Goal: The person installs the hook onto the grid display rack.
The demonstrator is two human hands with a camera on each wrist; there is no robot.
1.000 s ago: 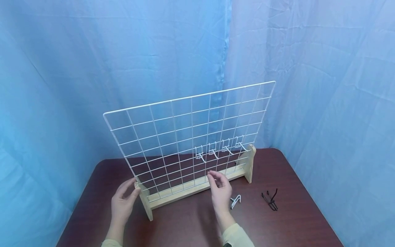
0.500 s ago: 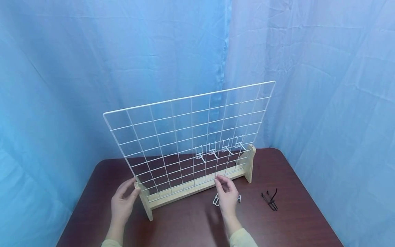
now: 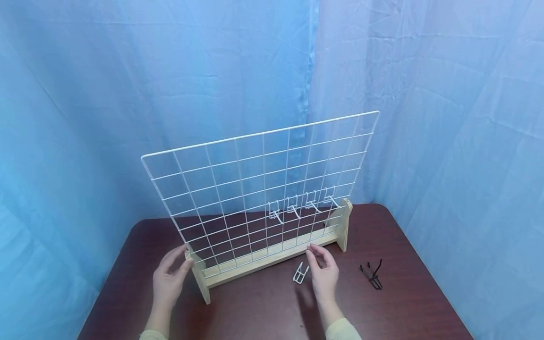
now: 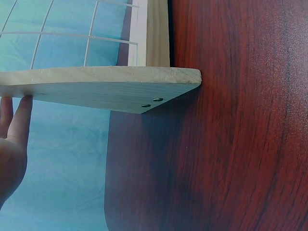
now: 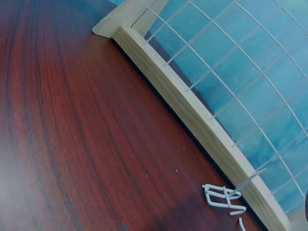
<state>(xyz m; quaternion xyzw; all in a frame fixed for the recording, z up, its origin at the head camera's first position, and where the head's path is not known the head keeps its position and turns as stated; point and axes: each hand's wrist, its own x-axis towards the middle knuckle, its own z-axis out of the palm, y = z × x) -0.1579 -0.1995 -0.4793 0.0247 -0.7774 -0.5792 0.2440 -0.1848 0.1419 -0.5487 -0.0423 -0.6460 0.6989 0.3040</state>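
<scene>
My left hand (image 3: 169, 276) pinches the top of the near wooden end of the stand (image 3: 199, 278) between thumb and fingers; in the left wrist view fingers (image 4: 18, 127) lie against its outer face. The stand carries an upright white wire grid panel (image 3: 255, 184). Over the table, in front of the base, hovers my right hand (image 3: 326, 278), fingers loosely bent and nothing visible in it. A white wire hook (image 3: 300, 274) lies on the table just left of it. In the right wrist view this hook (image 5: 224, 197) lies beside the base, with part of a second white hook (image 5: 241, 224) below.
Several white hooks (image 3: 293, 208) hang in a row on the right half of the grid. Black wire hooks (image 3: 373, 276) lie on the dark red table (image 3: 403, 311) to the right. Blue curtains (image 3: 238, 66) stand behind and at both sides.
My right hand has moved to the right and slightly down, uncovering one white hook and covering the other in the head view. The left hand has stayed on the stand.
</scene>
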